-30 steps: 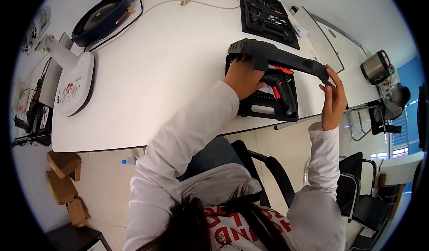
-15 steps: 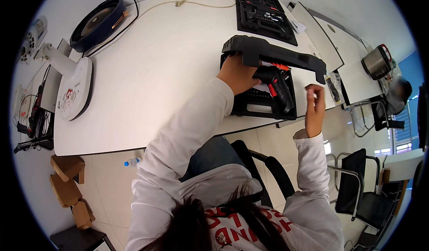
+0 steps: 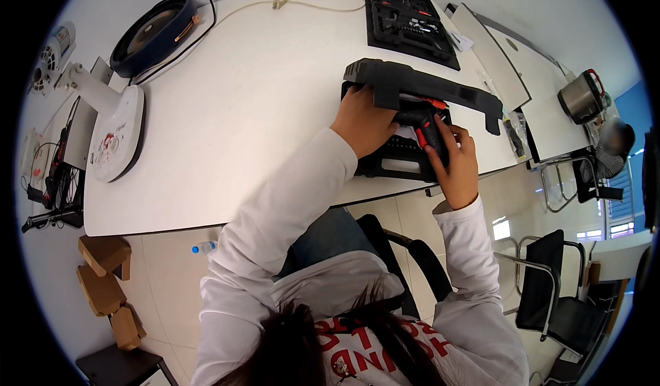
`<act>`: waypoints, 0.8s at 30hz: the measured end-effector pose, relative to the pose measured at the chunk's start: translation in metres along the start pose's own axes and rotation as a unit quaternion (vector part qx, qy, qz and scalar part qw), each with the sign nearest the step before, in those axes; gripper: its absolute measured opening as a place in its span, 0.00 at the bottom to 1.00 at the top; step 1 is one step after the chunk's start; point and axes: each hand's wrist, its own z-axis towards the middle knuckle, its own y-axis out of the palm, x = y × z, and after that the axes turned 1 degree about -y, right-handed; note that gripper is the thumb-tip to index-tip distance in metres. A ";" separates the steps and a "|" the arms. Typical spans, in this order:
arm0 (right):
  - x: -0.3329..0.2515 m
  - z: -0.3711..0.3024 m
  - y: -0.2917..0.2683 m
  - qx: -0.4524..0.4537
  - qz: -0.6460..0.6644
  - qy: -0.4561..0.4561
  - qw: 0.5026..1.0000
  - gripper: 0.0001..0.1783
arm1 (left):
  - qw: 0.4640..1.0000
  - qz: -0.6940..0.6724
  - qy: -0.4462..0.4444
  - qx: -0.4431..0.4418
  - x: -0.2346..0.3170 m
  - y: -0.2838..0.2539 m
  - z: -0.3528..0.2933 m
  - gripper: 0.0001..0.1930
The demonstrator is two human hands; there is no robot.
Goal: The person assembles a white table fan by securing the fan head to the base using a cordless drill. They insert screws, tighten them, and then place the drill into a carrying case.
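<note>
In front of me a black plastic tool case (image 3: 369, 169) lies on the table, its lid (image 3: 440, 87) raised at a slant over the far part. Inside it is a black and red cordless screwdriver (image 3: 430, 134). My right hand (image 3: 459, 167) is closed round the screwdriver's handle, thumb on the near side and fingers on the far side. My left hand (image 3: 364, 121) reaches in at the case's left end, with its thumb beside the screwdriver's front part. Its bent fingers are partly covered by the lid, so what they hold is hidden.
A second black tool case (image 3: 410, 28) stands open at the far edge. A white fan base (image 3: 117, 138), a dark round appliance (image 3: 152, 37) and a cable plug (image 3: 276, 5) are on the left. A small plastic bag (image 3: 515, 135) lies right. Another person (image 3: 612, 145) sits beyond.
My right hand has moved left and down from beside the case onto the screwdriver's handle and closed on it. My left hand stays in the case; the lid has dropped slightly.
</note>
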 end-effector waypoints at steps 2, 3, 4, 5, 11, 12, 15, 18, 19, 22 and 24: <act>-0.003 0.000 -0.001 -0.003 -0.002 0.016 1.000 0.28 | 1.000 0.004 0.004 0.027 -0.001 0.000 -0.005 0.23; -0.003 0.000 -0.001 -0.002 0.004 0.013 1.000 0.28 | 0.999 0.006 0.006 0.041 -0.001 -0.002 -0.008 0.22; -0.004 0.001 0.000 -0.001 0.009 0.010 1.000 0.28 | 0.999 -0.029 -0.014 -0.003 -0.001 -0.005 -0.011 0.22; -0.002 0.000 0.000 0.000 0.013 0.009 1.000 0.28 | 0.996 -0.067 -0.033 -0.049 0.001 -0.011 -0.013 0.22; 0.040 -0.050 -0.011 0.053 0.127 0.029 0.990 0.17 | 0.992 -0.115 0.022 -0.045 0.000 -0.037 -0.082 0.20; 0.048 -0.061 -0.016 0.044 0.108 0.045 0.992 0.18 | 0.992 -0.112 0.041 -0.035 0.000 -0.048 -0.092 0.20; 0.050 -0.081 -0.030 0.051 0.208 0.156 0.964 0.22 | 0.991 -0.113 -0.028 -0.062 -0.006 -0.069 -0.113 0.22; 0.027 -0.072 -0.045 0.072 0.289 0.160 0.941 0.28 | 0.984 -0.134 -0.078 -0.093 -0.009 -0.088 -0.113 0.25; 0.024 -0.066 -0.046 0.066 0.289 0.126 0.947 0.28 | 0.971 -0.198 -0.123 -0.055 -0.011 -0.084 -0.112 0.26; 0.017 -0.040 -0.042 0.042 0.296 0.037 0.953 0.26 | 0.983 -0.159 -0.023 0.093 -0.004 -0.077 -0.087 0.25; 0.015 -0.030 -0.038 -0.015 0.247 0.020 0.969 0.23 | 0.991 -0.114 0.027 0.062 0.003 -0.066 -0.068 0.24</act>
